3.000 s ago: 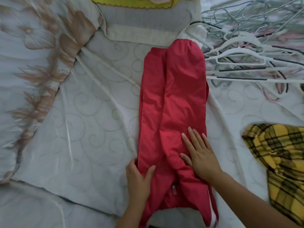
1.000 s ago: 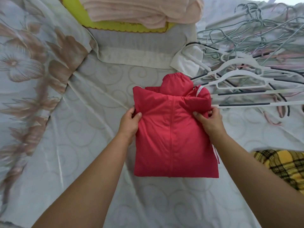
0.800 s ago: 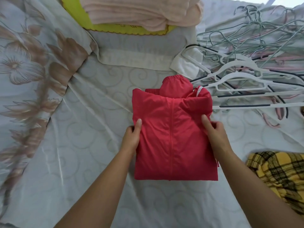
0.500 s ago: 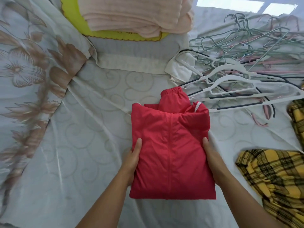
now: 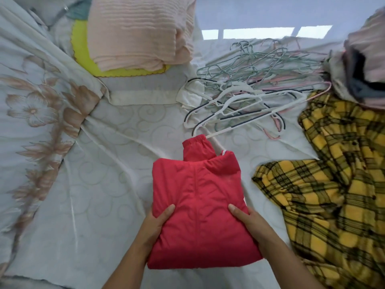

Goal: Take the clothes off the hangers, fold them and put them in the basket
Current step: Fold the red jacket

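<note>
Red jacket folded, over bedsheet, long axis 6-to-12 o'clock, cuff at 12; left hand grips 9 o'clock edge, right hand 3 o'clock edge, thumbs on top; equally near; basket unseen.

1. Open sheet left of the red jacket, free to pass.
2. Blocked ahead-right by tangled hangers, reaching the jacket's cuff.
3. Crowded on the right by a plaid shirt.
</note>
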